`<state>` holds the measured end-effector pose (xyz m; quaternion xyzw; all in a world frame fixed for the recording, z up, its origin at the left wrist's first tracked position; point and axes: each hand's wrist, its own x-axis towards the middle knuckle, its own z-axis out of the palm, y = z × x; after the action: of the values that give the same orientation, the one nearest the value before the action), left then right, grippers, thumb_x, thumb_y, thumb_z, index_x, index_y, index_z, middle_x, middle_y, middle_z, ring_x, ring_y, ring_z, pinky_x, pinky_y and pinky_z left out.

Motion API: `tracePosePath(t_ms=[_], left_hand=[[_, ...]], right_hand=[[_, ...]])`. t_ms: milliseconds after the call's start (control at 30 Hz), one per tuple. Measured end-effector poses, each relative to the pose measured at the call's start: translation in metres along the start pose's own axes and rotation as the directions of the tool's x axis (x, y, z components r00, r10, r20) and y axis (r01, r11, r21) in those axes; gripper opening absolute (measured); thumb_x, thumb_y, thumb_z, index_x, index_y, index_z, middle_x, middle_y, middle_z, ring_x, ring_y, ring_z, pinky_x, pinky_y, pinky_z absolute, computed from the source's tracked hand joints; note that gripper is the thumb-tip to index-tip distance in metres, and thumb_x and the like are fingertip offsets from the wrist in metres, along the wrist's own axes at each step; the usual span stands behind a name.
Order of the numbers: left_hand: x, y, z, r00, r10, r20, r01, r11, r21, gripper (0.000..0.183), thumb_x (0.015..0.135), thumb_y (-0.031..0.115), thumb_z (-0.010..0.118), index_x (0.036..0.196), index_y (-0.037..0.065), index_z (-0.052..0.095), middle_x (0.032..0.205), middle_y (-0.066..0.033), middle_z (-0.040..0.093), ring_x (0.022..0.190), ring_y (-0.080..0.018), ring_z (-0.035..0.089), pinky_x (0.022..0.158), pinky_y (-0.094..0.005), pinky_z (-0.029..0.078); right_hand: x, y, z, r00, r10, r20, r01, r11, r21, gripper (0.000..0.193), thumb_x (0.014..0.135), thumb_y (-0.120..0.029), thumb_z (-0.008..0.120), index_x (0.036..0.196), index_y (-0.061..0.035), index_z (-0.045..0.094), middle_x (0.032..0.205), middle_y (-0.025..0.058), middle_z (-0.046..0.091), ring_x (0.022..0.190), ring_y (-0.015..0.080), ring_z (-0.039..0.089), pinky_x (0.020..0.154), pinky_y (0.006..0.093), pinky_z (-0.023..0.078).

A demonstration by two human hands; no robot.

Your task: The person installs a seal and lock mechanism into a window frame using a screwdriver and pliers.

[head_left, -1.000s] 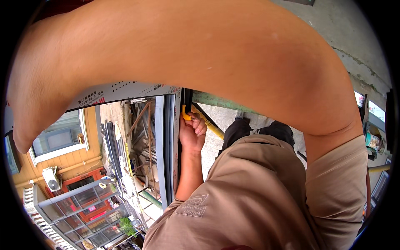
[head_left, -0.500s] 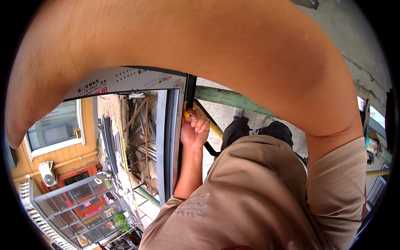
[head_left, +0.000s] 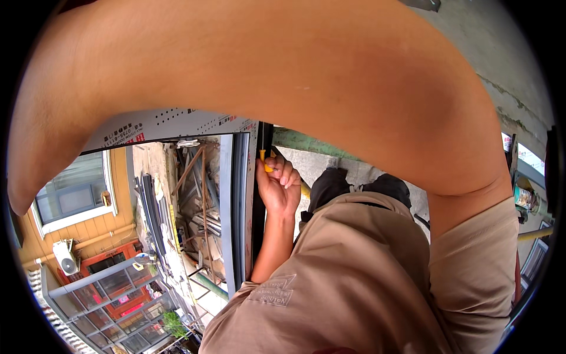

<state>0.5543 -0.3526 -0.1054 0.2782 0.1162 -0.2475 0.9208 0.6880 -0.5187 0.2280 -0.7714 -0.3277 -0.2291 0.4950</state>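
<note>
My left hand (head_left: pixel 280 187) is raised beside the black upright edge of a window frame (head_left: pixel 239 206), its fingers curled around a small yellow piece (head_left: pixel 269 167). That piece looks like the handle of a slim tool, its upper part lying against the frame; its kind I cannot make out. My right forearm sweeps across the top of the view and hides much of the frame's upper bar (head_left: pixel 171 123), which carries printed white film. Only the heel and side of my right hand (head_left: pixel 44 168) show at the left rim; its fingers are hidden.
Through the frame opening lie metal profiles and scrap (head_left: pixel 200 218) far below, an orange wall with a window, an air-conditioner unit (head_left: pixel 66 259) and a glazed structure (head_left: pixel 118 295). A green beam (head_left: pixel 306 143) crosses above the concrete floor near my feet.
The view has shifted a little, so the frame's upper bar sits lower and my right arm covers more of it. My left hand keeps its hold on the yellow piece, slightly turned.
</note>
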Motion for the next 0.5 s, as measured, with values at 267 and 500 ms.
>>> tracePosePath(t_ms=[267,500], left_hand=[[-0.013,0.009,-0.015,0.997,-0.078,0.027,0.082,0.965,-0.25,0.041,0.115,0.033,0.046,0.081,0.012,0.056,0.068,-0.0003,0.045,0.06,-0.0123,0.041,0.051,-0.0264,0.036],[-0.052,0.001,-0.034,0.96,-0.233,-0.158,0.249,0.964,0.09,0.051,0.114,0.046,0.047,0.077,0.012,0.055,0.066,0.0014,0.043,0.06,-0.0116,0.039,0.056,-0.0259,0.036]], right_hand=[[0.01,0.01,0.003,0.999,0.03,0.022,-0.03,1.0,-0.002,0.067,0.082,-0.062,0.075,0.116,-0.0035,0.081,0.116,0.0137,0.079,0.11,0.0304,0.075,0.091,0.0461,0.06],[0.02,0.012,0.01,0.998,0.045,0.037,-0.045,0.999,0.003,0.068,0.082,-0.063,0.075,0.116,-0.0034,0.081,0.117,0.0135,0.079,0.11,0.0303,0.075,0.091,0.046,0.06]])
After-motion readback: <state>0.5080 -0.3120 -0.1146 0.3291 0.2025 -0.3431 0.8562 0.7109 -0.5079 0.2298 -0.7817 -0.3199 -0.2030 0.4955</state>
